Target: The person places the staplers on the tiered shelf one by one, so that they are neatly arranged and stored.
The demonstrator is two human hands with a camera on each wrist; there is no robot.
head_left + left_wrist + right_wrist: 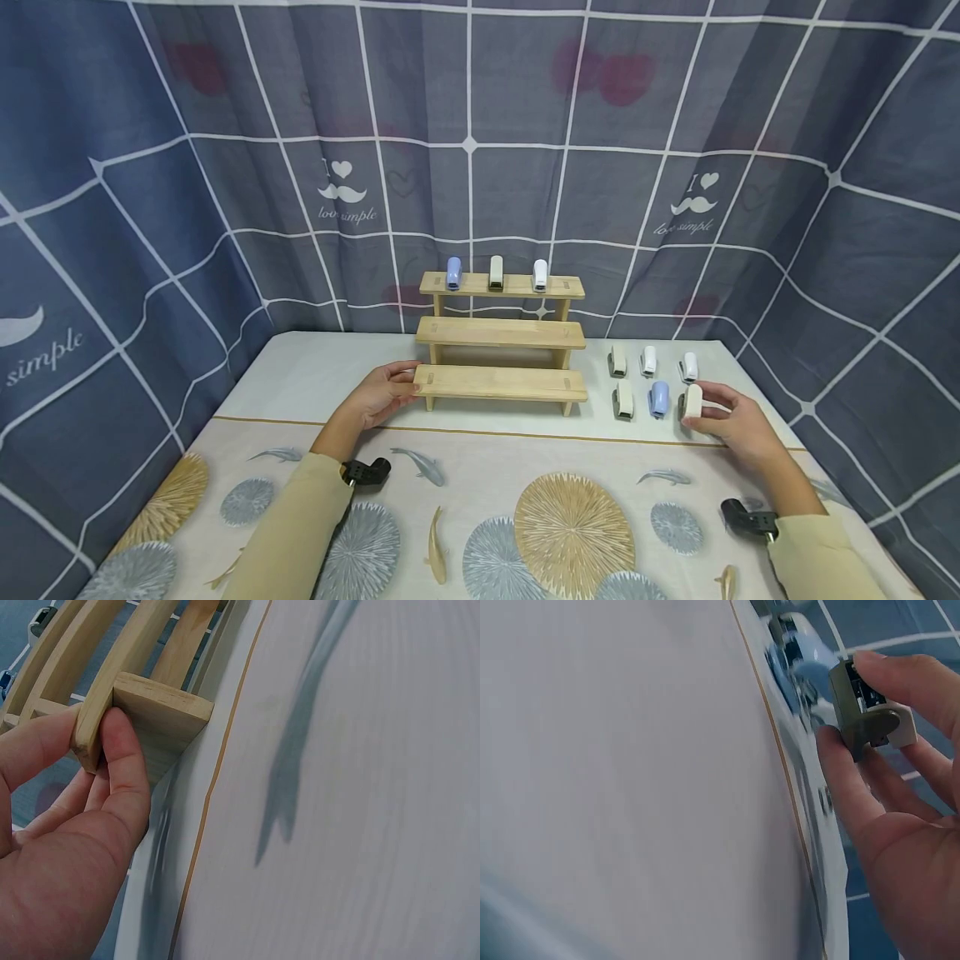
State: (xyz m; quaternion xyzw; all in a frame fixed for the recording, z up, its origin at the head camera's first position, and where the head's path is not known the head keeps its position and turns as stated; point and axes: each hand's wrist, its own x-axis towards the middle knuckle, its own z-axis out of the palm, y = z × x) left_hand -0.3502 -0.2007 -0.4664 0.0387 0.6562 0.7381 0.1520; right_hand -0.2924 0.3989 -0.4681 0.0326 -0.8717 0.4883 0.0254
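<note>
A three-tier wooden stand [501, 383] stands in the middle of the table. At its left end, my left hand [378, 398] pinches the lowest board between thumb and fingers; the left wrist view shows the board's end [91, 742] in that grip. My right hand [738, 421] holds a small cream stapler [692, 402] at the right. Seen from the right wrist, its olive base [844, 697] faces the camera. On the top tier sit a blue stapler [453, 273], a cream stapler [497, 273] and a white stapler [540, 275].
Several more staplers stand in two rows right of the stand, among them a blue one [659, 400], a cream one [623, 400] and a white one [688, 367]. A patterned cloth [420, 533] covers the table's front. Blue checked curtains [510, 200] hang behind and at both sides.
</note>
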